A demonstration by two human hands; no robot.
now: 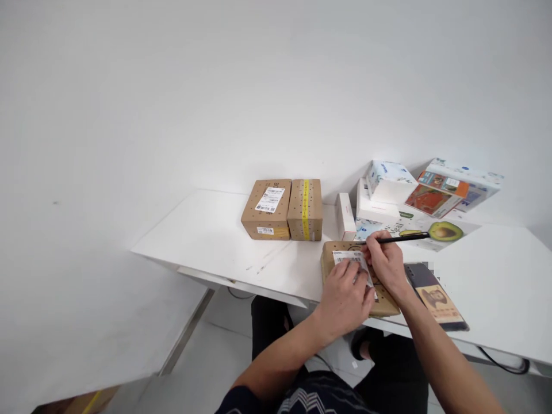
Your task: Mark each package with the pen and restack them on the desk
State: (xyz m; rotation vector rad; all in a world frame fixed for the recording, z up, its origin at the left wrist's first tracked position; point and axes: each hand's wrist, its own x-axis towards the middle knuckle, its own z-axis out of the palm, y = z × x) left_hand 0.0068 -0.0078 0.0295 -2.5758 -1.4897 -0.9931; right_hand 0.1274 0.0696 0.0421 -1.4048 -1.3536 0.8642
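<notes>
A flat brown cardboard parcel [334, 253] with a white barcode label [348, 258] lies near the front edge of the white table [215, 230]. My left hand [345, 296] rests flat on the parcel, fingers spread over the label. My right hand [387, 260] is closed around a black pen [405, 237], its tip touching the parcel's far edge.
Two brown boxes stand side by side further back: one with a white label [266, 208], one with a yellow tape stripe [305, 209]. White and printed cartons [390, 195] are piled at the right. A dark booklet [435, 296] lies beside my right forearm.
</notes>
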